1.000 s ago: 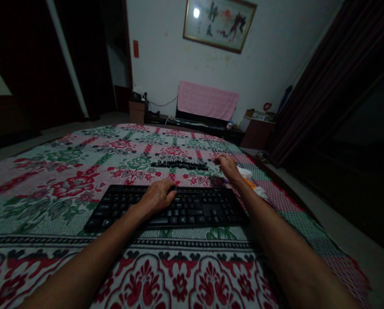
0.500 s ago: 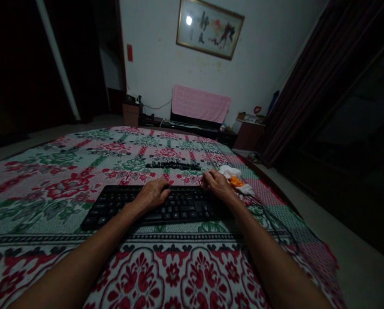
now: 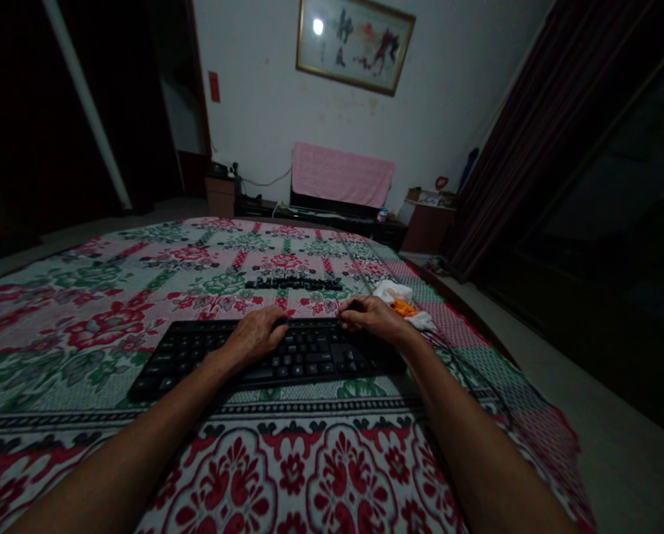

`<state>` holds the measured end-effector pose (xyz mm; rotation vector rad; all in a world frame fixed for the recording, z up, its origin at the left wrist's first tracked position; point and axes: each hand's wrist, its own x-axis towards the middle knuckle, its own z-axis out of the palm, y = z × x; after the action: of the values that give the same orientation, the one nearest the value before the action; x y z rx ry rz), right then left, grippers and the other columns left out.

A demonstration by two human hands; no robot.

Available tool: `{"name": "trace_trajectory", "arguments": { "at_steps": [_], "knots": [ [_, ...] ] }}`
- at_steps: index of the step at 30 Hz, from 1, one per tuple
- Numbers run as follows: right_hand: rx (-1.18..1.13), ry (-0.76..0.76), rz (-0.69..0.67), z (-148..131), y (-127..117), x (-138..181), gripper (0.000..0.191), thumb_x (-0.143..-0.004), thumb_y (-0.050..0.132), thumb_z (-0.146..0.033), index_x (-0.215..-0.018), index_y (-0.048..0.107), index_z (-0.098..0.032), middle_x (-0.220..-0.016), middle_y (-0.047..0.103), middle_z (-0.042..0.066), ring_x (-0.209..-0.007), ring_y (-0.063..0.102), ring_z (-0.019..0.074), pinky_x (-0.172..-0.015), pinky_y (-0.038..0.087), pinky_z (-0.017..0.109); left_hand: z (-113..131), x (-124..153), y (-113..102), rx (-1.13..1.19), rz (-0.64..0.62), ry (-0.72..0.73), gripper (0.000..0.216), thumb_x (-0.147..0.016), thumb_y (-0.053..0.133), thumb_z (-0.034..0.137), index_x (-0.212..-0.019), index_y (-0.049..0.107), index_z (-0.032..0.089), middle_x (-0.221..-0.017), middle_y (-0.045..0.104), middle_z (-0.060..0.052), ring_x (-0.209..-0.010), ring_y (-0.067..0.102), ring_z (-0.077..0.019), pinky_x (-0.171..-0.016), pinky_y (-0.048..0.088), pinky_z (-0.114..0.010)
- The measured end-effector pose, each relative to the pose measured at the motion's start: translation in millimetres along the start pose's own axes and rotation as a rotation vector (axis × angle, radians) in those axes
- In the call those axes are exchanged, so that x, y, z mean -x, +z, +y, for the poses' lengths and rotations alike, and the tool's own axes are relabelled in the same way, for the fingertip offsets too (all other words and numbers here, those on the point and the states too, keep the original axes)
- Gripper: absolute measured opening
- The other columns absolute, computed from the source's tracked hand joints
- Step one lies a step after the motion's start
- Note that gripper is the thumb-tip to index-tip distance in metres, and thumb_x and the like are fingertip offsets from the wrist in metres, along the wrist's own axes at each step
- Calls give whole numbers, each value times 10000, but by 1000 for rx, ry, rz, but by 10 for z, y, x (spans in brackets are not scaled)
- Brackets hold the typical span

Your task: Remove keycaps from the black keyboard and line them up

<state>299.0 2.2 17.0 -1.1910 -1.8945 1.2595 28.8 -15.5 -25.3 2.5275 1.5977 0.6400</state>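
Black keyboard (image 3: pixel 187 356) lies flat on the floral bedspread (image 3: pixel 87 326), near its front edge. Left hand (image 3: pixel 257 337) rests palm-down on the mid keys, fingers loosely bent, gripping nothing. Row of small dark pieces (image 3: pixel 294 283) lies beyond the keyboard. Right hand (image 3: pixel 373 319) is at the keyboard's far right edge, fingertips pinched together; too dark to tell whether they hold anything. White-orange cloth (image 3: pixel 401 297) lies just beside it.

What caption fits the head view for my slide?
Left hand and right hand at a black keyboard atop a floral bedspread.
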Motion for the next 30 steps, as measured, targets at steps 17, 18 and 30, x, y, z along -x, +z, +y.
{"name": "trace_trajectory", "arguments": {
  "at_steps": [17,18,30],
  "knots": [
    [296,-91,-149,-148,42,-32,292,-740,561,-398,-847,634,-136,-664,577,-15,-569,473,86,-518,347,190,19,1,-7,-8,-15,17,347,-816,388,335,-1042,608,191,-987,645,-66,-918,580,-206,-827,437,-319],
    [296,-105,-161,-141,33,-51,291,-742,561,-396,-849,636,-136,-673,581,-14,-575,475,86,-524,352,189,21,0,-6,0,-13,13,346,-813,390,334,-1037,610,189,-987,645,-69,-920,579,-209,-830,436,-324],
    [270,-119,-146,-121,34,-78,327,-764,522,-447,-819,610,-136,-656,577,-9,-574,499,96,-530,379,188,132,25,-134,-7,-95,-54,508,-805,411,475,-1207,507,180,-1136,599,-99,-1047,539,-246,-916,390,-365]
  ]
}}
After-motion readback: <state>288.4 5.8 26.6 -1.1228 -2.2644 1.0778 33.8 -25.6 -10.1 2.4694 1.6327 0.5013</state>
